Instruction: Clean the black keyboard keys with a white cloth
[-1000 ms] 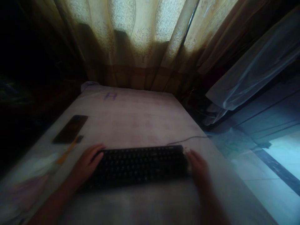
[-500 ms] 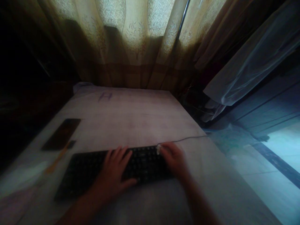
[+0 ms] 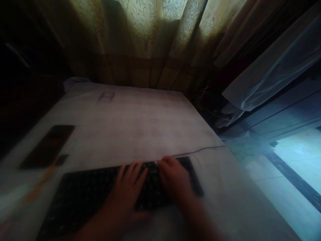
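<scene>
A black computer keyboard (image 3: 82,194) lies at a slant on the cloth-covered table. My left hand (image 3: 127,187) rests flat on its middle, fingers spread over the keys and thumb out by the near edge. Farther right, my right hand (image 3: 174,177) is bent over the keys near the keyboard's back edge. Its fingertips are pinched on a small white wad (image 3: 156,163), mostly covered by the fingers; I cannot make out its material.
A flat dark rectangular object (image 3: 47,147) lies on the left, beside a blurred orange-handled tool (image 3: 41,182) with a dark end. A thin cable (image 3: 200,149) runs rightward behind the keyboard. Curtains (image 3: 145,40) hang beyond the table's far edge. Tiled floor (image 3: 288,180) shows at right.
My right hand has moved left along the keyboard's back edge with the white wad, uncovering the keyboard's right end. My left hand stays flat on the keys. The view has shifted somewhat.
</scene>
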### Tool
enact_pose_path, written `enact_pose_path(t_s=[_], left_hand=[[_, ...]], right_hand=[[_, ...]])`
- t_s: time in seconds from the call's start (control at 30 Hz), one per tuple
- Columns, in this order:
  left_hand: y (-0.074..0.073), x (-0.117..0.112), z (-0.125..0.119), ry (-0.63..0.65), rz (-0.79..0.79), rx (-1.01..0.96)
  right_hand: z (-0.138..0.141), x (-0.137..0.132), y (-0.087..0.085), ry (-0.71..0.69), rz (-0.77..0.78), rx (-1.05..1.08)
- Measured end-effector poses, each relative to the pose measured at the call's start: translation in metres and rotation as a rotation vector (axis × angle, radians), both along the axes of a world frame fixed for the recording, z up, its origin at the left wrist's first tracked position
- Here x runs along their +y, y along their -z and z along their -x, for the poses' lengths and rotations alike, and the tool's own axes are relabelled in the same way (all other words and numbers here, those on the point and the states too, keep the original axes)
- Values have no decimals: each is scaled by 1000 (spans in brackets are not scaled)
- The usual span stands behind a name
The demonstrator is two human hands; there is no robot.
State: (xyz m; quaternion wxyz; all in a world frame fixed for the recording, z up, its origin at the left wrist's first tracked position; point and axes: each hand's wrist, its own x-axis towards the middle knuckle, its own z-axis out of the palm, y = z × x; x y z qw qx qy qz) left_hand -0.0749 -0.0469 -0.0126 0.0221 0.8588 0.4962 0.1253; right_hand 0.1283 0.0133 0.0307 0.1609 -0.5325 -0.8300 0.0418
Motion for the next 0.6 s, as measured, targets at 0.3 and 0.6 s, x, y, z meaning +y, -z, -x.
enact_pose_path(t_s=[0.3, 0.6], left_hand=[[-17, 1, 2, 5, 69, -6], [-20, 1, -1, -6, 104, -29]], right_hand=[[10, -8, -10, -15, -5, -252], [2, -18, 2, -130, -236, -294]])
